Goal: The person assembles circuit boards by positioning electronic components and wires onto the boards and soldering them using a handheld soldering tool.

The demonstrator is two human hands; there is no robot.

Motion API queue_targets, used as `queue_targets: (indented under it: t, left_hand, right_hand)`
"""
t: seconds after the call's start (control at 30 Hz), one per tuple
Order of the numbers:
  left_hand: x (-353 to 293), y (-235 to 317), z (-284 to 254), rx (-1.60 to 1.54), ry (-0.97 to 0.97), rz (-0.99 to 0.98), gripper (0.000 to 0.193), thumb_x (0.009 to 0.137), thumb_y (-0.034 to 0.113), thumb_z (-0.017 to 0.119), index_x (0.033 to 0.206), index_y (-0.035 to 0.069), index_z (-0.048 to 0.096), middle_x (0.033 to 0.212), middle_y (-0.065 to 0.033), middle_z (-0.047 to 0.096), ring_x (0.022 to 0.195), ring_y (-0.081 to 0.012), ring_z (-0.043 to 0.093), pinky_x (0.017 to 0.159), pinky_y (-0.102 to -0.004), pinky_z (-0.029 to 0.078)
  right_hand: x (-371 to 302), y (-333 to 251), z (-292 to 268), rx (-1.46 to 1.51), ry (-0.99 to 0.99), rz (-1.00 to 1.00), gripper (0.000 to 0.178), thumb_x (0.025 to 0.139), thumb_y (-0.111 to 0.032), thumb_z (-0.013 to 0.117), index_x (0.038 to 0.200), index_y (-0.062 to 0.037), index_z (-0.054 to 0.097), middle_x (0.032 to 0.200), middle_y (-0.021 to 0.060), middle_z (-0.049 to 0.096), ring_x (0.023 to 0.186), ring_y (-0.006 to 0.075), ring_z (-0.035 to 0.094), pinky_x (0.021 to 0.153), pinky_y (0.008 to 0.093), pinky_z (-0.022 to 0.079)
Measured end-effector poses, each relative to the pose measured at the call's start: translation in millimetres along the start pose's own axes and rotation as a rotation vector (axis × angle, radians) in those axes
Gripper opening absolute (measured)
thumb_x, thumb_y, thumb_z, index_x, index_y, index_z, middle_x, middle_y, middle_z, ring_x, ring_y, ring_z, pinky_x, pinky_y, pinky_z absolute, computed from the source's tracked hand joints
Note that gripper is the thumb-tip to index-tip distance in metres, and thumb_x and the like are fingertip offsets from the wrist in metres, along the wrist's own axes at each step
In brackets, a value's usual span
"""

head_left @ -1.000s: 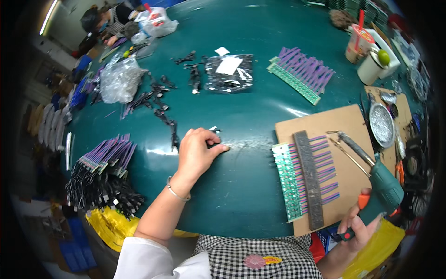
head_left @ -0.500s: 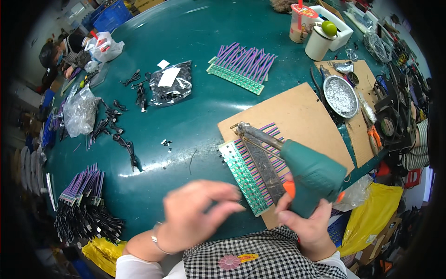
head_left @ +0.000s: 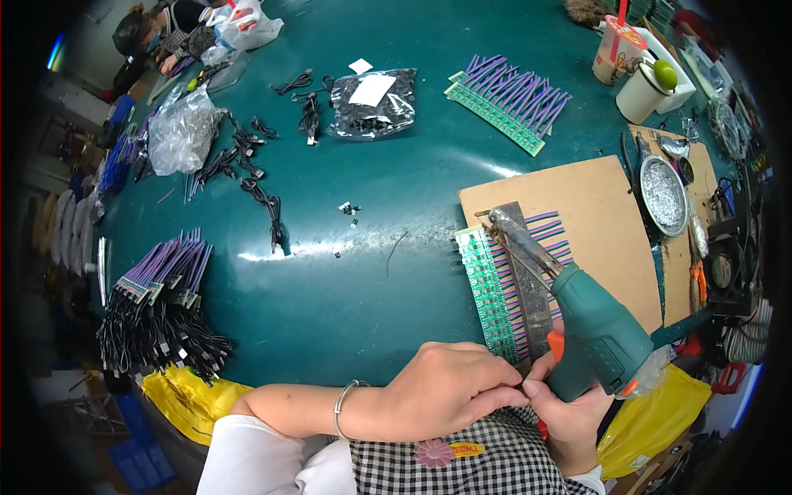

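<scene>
My right hand (head_left: 569, 408) is wrapped round the handle of a green soldering gun (head_left: 606, 326) with an orange trigger. Its metal nozzle points to the far left, over a dark metal bar (head_left: 528, 285). Under the bar lie striped wires (head_left: 543, 235), beside a green strip of circuit boards (head_left: 487, 289) at the left edge of a cardboard sheet (head_left: 606, 210). My left hand (head_left: 454, 384) is closed, its fingertips pinched together against my right thumb. Whatever sits between those fingertips, if anything, is too small to make out.
Another board strip with purple wires (head_left: 503, 111) lies farther back. Black cables with boards (head_left: 165, 313) are heaped at left, near a black bag (head_left: 375, 107). On the right stand a metal bowl (head_left: 662, 196), a white mug (head_left: 642, 95) and a drink cup (head_left: 615, 54). A person (head_left: 169, 37) works far left.
My left hand has moved right, from open in the air to meeting my right thumb. The view has shifted, so the table's things appear displaced. The soldering gun stays in my right hand.
</scene>
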State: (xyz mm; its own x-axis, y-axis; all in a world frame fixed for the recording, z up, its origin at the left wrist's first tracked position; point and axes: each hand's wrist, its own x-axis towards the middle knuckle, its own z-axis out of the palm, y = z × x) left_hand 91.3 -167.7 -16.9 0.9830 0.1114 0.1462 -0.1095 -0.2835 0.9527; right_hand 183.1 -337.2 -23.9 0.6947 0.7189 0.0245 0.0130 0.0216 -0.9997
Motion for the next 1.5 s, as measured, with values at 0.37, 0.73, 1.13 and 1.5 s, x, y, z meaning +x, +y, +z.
queue_targets:
  t: [0.37,0.73,1.13,1.5]
  left_hand:
    - [7,-25,-37,-0.439,0.110,-0.578,0.012,0.085,0.006,0.058,0.089,-0.005,0.061,0.077,-0.0098,0.065,0.069,-0.0129,0.063,0.065,-0.0237,0.051]
    - [35,-61,-54,-0.439,0.164,-0.746,0.013,0.083,0.009,0.061,0.080,-0.004,0.061,0.068,-0.0090,0.064,0.058,-0.0113,0.061,0.056,-0.0214,0.051]
    - [34,-67,-52,-0.452,0.153,-0.742,0.014,0.084,0.009,0.059,0.078,-0.004,0.061,0.066,-0.0081,0.063,0.057,-0.0106,0.059,0.055,-0.0216,0.050]
    - [33,-69,-50,-0.483,0.183,-0.721,0.012,0.083,0.007,0.059,0.079,-0.004,0.061,0.067,-0.0088,0.064,0.057,-0.0109,0.060,0.055,-0.0216,0.050]
  right_hand:
    - [-9,-3,6,0.144,0.288,0.215,0.067,0.067,-0.007,0.073,0.121,0.0082,0.036,0.114,0.0204,0.048,0.057,0.0187,0.057,0.047,0.0275,0.050]
    - [-23,-4,-13,0.153,0.412,0.135,0.075,0.065,-0.009,0.073,0.123,0.0071,0.029,0.106,0.0231,0.048,0.050,0.0148,0.052,0.035,0.0233,0.046]
    - [-26,1,-18,0.168,0.275,0.237,0.064,0.068,0.000,0.068,0.119,0.0081,0.031,0.103,0.0224,0.048,0.051,0.0172,0.054,0.036,0.0253,0.048]
    - [-24,-1,-16,0.106,0.258,0.352,0.056,0.067,-0.003,0.068,0.112,0.0097,0.036,0.084,0.0153,0.048,0.048,0.0160,0.051,0.039,0.0246,0.047]
